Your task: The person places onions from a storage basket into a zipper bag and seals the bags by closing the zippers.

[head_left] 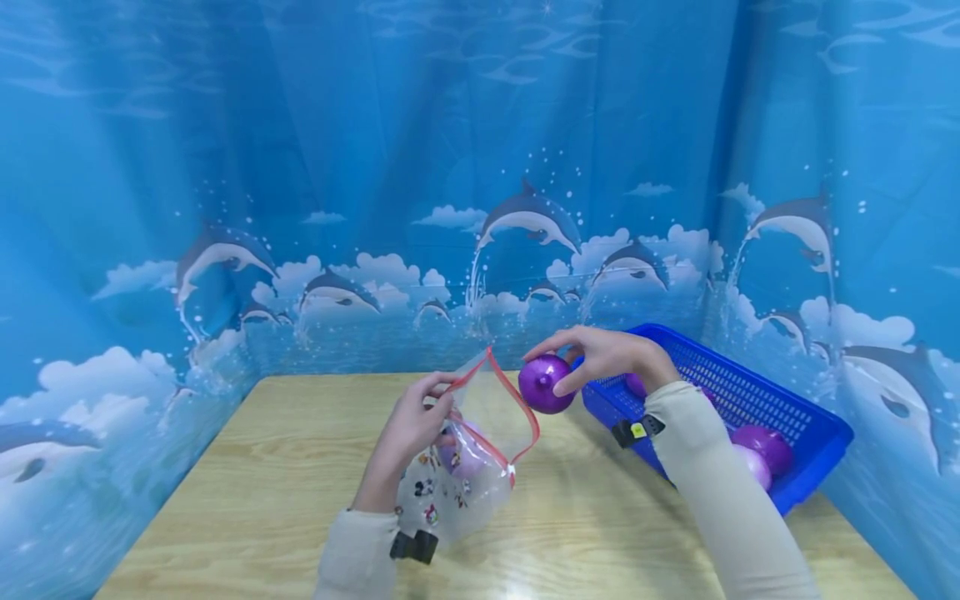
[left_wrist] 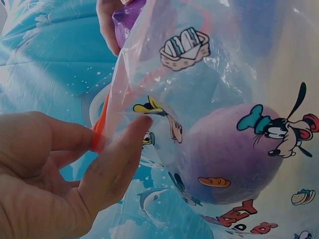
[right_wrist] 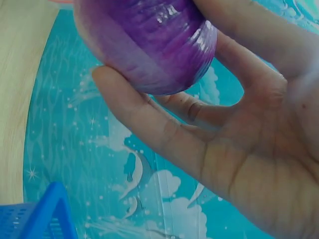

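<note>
Cream sleeves (head_left: 731, 492), black wrist cameras (head_left: 414, 547)

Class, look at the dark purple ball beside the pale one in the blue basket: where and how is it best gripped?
Probably round the upper sides of the dark purple ball, coming from above. The basket is open on top, while its walls hinder a sideways approach. The pale ball overlaps its near side in the head view, and its rounded shape suits a curved grip.
</note>
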A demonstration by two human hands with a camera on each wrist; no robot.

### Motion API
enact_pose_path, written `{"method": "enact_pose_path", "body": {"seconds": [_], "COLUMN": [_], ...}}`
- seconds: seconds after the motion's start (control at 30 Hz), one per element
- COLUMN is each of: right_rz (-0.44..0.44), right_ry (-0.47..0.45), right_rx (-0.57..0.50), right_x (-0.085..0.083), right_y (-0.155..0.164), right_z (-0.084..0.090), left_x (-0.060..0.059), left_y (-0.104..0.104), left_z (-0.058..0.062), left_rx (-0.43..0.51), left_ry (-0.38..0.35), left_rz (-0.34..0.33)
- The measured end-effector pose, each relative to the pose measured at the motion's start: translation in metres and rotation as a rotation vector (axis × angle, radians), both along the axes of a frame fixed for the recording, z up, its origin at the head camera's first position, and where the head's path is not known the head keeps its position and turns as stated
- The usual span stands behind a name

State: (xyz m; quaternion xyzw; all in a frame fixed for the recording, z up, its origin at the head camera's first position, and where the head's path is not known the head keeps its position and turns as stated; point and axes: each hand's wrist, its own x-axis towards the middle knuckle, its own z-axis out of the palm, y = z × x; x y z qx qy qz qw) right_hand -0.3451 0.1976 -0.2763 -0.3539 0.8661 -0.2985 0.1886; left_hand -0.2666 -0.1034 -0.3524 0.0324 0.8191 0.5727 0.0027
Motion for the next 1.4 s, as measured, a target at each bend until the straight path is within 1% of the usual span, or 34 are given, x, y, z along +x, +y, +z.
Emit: {"method": "enact_pose_path", "body": {"seconds": [0.17, 0.4, 0.5, 0.67, 0.87, 0.97, 1.1, 1.3, 1.4], "right_rz": [-0.004, 0.034, 0.049, 0.070, 0.031, 0.029, 0.013, -0.032, -0.029], "right_ry": [0.008, 0.046, 0.048, 0.098, 0.175, 0.210, 0.236, 0.288, 0.324], "right_rx": [0.030, 0.051, 0.051, 0.053, 0.053, 0.046, 0.039, 0.052, 0.059], "right_x": [0.004, 0.007, 0.009, 0.013, 0.019, 0.021, 0.022, 0.025, 0.027], "right_y": [-0.008, -0.017, -0.021, -0.028, -0.039, -0.044, -0.048, -0.054, -0.058], "right_z": [-0.003, -0.006, -0.008, -0.011, -0.013, -0.015, -0.019, -0.019, -0.019], "left_x": [0.000, -0.001, -0.001, 0.000, -0.001, -0.001, -0.001, -0.001, -0.001], "left_y": [0.000, 0.000, -0.001, -0.001, -0.001, -0.001, -0.001, -0.002, -0.003], "left_z": [-0.001, -0.001, -0.001, 0.000, 0.000, 0.000, 0.001, 0.002, 0.003], "left_rx": [0.003, 0.015, 0.021, 0.024, 0.020, 0.025, 0.029, 0.030, 0.035], "left_ry": [0.004, 0.004, 0.010, 0.021, 0.039, 0.046, 0.046, 0.037, 0.039], "left_rz": [0.003, 0.001, -0.002, 0.001, -0.001, 0.000, 0.009, 0.021, 0.026]}}
